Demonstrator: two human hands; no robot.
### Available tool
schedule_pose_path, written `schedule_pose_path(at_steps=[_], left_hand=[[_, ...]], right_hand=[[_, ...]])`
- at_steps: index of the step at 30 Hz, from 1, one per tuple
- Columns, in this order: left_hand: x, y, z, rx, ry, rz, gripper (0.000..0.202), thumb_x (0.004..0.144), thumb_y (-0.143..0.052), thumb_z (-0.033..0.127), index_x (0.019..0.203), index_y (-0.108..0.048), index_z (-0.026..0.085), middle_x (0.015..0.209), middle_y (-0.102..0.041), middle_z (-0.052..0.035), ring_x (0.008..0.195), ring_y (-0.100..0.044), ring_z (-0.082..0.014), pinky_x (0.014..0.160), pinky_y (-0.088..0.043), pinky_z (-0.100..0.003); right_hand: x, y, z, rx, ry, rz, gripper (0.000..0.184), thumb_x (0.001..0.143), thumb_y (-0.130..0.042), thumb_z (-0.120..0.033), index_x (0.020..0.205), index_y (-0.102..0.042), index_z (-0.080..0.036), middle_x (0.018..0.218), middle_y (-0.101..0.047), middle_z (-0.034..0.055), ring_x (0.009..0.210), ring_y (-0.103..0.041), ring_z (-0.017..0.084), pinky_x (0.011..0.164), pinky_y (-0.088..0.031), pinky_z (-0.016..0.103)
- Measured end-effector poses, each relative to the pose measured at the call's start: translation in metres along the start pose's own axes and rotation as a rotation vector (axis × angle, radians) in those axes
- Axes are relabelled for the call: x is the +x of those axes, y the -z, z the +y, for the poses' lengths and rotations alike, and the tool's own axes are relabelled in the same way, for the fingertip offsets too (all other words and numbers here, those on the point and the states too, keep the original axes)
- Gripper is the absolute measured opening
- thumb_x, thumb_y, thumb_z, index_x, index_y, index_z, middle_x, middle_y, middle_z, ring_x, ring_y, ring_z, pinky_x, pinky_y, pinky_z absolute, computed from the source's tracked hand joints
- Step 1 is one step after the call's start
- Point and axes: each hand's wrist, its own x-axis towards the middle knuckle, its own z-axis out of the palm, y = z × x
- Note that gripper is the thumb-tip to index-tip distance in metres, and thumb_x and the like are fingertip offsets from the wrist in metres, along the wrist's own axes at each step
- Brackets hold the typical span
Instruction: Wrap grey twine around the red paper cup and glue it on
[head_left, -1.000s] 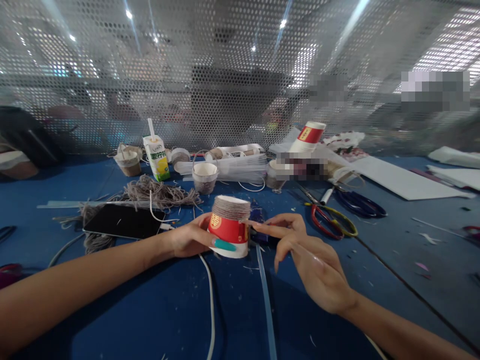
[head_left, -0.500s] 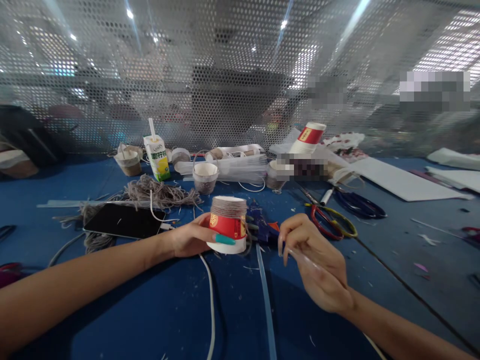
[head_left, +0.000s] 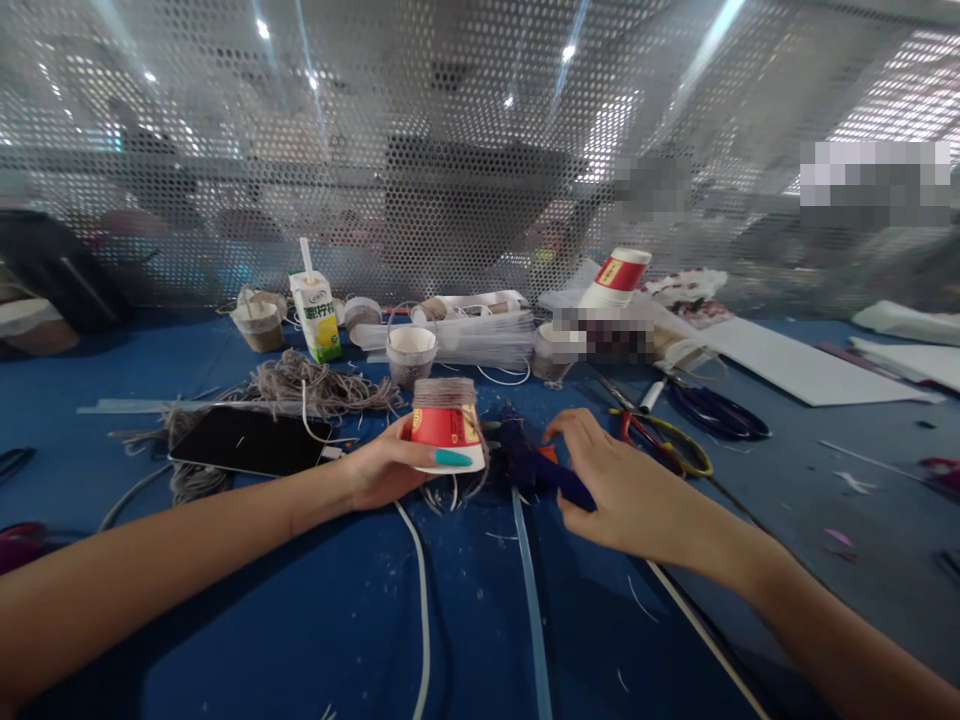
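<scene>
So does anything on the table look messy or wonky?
Yes. The stack of paper cups at the back right leans sideways instead of standing straight. Grey yarn lies in a loose tangle around the phone at the left, and little scraps are scattered at the right. I see nothing spilled.

The left hand (head_left: 390,465) is closed in a hold, its thumb (head_left: 427,457) laid across the front and tipped with a long teal nail, its other fingers mostly hidden. Behind that hand, the bare left forearm (head_left: 195,545) is stretched out to its left. The right hand (head_left: 619,490) is turned back upward, fingers curved toward the left hand, thumb set below them; the right forearm (head_left: 840,625) is angled back rightward.
</scene>
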Motion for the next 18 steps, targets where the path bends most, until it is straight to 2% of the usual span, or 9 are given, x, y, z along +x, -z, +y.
schedule_pose_path(at_steps=[2,4,7,9,13,18], left_hand=[[0.000,0.000,0.001,0.016,0.021,-0.007,0.054,0.054,-0.081,0.014,0.105,-0.066,0.013,0.097,-0.072,-0.0071,0.093,-0.066,-0.0196,0.094,-0.045,-0.034],[-0.001,0.001,0.001,0.022,0.049,-0.023,0.053,0.056,-0.080,0.015,0.107,-0.065,0.013,0.097,-0.072,-0.0079,0.093,-0.067,-0.0210,0.095,-0.044,-0.038],[-0.002,0.002,0.001,0.019,0.068,-0.057,0.053,0.057,-0.080,0.016,0.107,-0.064,0.013,0.098,-0.072,-0.0086,0.095,-0.066,-0.0226,0.098,-0.043,-0.043],[-0.002,0.002,0.000,0.015,0.054,-0.057,0.053,0.056,-0.081,0.016,0.106,-0.063,0.014,0.100,-0.071,-0.0079,0.096,-0.065,-0.0217,0.099,-0.043,-0.043],[-0.001,0.001,-0.001,0.027,0.019,-0.032,0.055,0.055,-0.082,0.015,0.106,-0.062,0.015,0.099,-0.071,-0.0066,0.096,-0.065,-0.0191,0.099,-0.042,-0.037],[0.000,0.002,-0.001,0.054,0.014,-0.061,0.051,0.054,-0.082,0.015,0.102,-0.064,0.014,0.095,-0.072,-0.0062,0.094,-0.066,-0.0189,0.098,-0.041,-0.035]], right_hand=[[0.000,-0.003,0.000,-0.032,-0.028,-0.049,0.031,0.066,-0.057,-0.019,0.095,-0.047,-0.017,0.088,-0.053,0.0091,0.071,-0.061,0.025,0.059,-0.048,0.037],[0.000,-0.008,-0.002,-0.057,-0.057,-0.056,0.032,0.063,-0.055,-0.015,0.094,-0.047,-0.017,0.090,-0.052,0.0086,0.067,-0.060,0.022,0.055,-0.045,0.033],[0.003,-0.017,-0.001,-0.059,-0.091,-0.053,0.032,0.066,-0.049,-0.012,0.097,-0.046,-0.016,0.094,-0.050,0.0086,0.054,-0.054,0.015,0.047,-0.036,0.030],[0.006,-0.021,0.002,-0.042,-0.093,-0.038,0.028,0.067,-0.047,-0.011,0.095,-0.045,-0.016,0.095,-0.049,0.0083,0.049,-0.050,0.013,0.046,-0.033,0.030],[0.011,-0.023,0.013,0.025,-0.040,0.019,0.023,0.068,-0.046,-0.012,0.090,-0.045,-0.018,0.092,-0.050,0.0074,0.060,-0.055,0.016,0.055,-0.041,0.031],[0.016,-0.022,0.029,0.130,0.093,0.139,0.028,0.060,-0.047,-0.010,0.086,-0.045,-0.021,0.087,-0.053,0.0060,0.073,-0.056,0.021,0.066,-0.048,0.035]])
